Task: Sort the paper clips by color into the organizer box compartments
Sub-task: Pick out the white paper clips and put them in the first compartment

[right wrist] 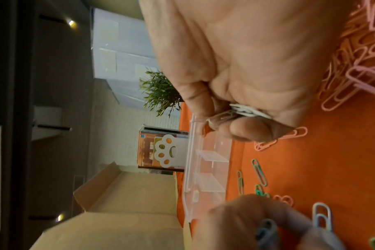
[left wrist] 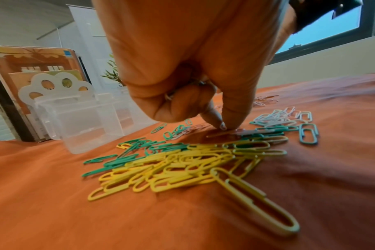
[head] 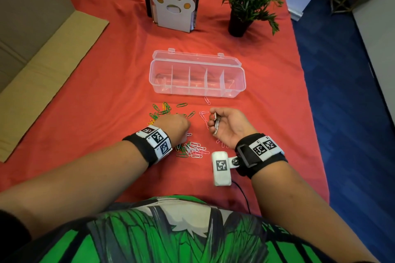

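The clear organizer box (head: 235, 89) stands open on the red cloth, its compartments bare. My left hand (head: 184, 124) is knuckles-up over the clips; its thumb and forefinger (left wrist: 225, 126) pinch down at a clip on the cloth, and its curled fingers hold a few clips (left wrist: 196, 83). My right hand (head: 215, 120) lies on its side and grips a bunch of white clips (head: 216, 124), also seen as white clips (right wrist: 246, 111) between its fingers. Yellow clips (left wrist: 182, 165) and green clips (left wrist: 139, 147) lie before the left hand. Pink clips (right wrist: 353, 59) lie under the right hand.
A mixed white, pink and green clip pile (head: 193, 149) lies near my wrists. A paw-shaped bookend with books (head: 173, 6) and a potted plant (head: 245, 0) stand behind the box. Cardboard (head: 42, 74) lies at the left. The table edge (head: 307, 92) runs along the right.
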Motion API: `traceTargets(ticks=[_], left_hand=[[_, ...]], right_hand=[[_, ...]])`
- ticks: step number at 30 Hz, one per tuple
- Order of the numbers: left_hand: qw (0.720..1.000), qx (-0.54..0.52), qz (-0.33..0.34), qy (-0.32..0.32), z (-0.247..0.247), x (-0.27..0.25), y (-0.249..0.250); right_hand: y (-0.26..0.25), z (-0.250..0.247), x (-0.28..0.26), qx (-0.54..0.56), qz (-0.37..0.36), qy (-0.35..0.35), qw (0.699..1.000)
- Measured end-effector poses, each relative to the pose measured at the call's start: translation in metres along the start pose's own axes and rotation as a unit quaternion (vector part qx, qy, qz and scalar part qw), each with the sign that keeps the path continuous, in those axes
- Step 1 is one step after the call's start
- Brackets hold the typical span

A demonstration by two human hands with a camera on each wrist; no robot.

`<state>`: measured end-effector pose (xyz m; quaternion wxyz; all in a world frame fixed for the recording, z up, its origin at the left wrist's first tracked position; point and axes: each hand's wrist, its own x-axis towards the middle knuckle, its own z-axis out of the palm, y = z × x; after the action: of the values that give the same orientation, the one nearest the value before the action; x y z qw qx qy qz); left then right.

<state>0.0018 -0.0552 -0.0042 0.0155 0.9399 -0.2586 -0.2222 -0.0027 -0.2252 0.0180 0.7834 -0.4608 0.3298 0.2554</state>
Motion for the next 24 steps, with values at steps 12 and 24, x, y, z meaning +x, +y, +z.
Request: traceTargets(ticks=[12,24], left_hand=[[0.483,-0.868,-0.101,-0.049,-0.052,-0.013,-0.031],[0.585,-0.786,-0.200,0.006,-0.049,-0.003,-0.029]], right_hand=[[-0.020,0.007,-0.008,0.104,0.034,-0.082,0.991],[-0.021,0.010,0.007,-0.193,-0.013,-0.001,0.981]])
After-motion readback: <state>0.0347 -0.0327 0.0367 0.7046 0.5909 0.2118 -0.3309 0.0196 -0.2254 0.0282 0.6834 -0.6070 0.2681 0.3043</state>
